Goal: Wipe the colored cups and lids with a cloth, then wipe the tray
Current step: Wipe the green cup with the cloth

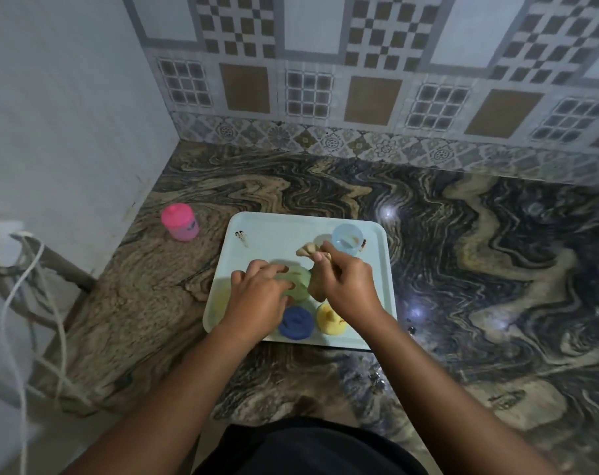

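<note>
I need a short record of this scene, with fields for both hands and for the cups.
left hand: grips the green piece on the tray
right hand: holds the beige cloth beside it
tray, far right: light blue cup, upright
tray, near edge: dark blue lid, yellow lid
off the tray: pink cup with lid, on the counter, left

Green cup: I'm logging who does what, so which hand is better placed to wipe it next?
Right. The right hand already pinches the cloth right beside the green cup, while the left hand grips that cup on the tray.
</note>
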